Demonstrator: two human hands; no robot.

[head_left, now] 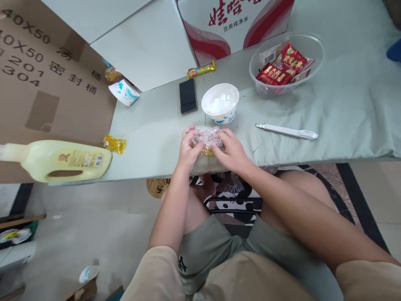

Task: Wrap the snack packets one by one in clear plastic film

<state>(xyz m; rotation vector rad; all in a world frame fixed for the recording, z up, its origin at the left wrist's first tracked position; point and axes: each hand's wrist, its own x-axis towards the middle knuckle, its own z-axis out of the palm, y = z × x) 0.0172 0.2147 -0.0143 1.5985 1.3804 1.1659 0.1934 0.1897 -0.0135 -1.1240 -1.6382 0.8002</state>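
Note:
Crumpled clear plastic film (207,136) lies between my two hands near the table's front edge. My left hand (189,148) grips its left side, the fingers curled in. My right hand (231,149) pinches the right side with thumb and fingers. Something yellow (207,152) shows beneath the film, but I cannot make out what it is. Just behind my hands stands a white paper bowl (222,119) with a blue pattern, holding more clear plastic. To the right lies a slim white knife-like tool (286,131).
A black phone (188,96) and a yellow snack stick (201,69) lie behind. Red packets fill a clear plastic tub (255,79). A pale yellow jug (70,146) and a yellow wrapper (115,144) are at left. Cartons (213,31) line the back.

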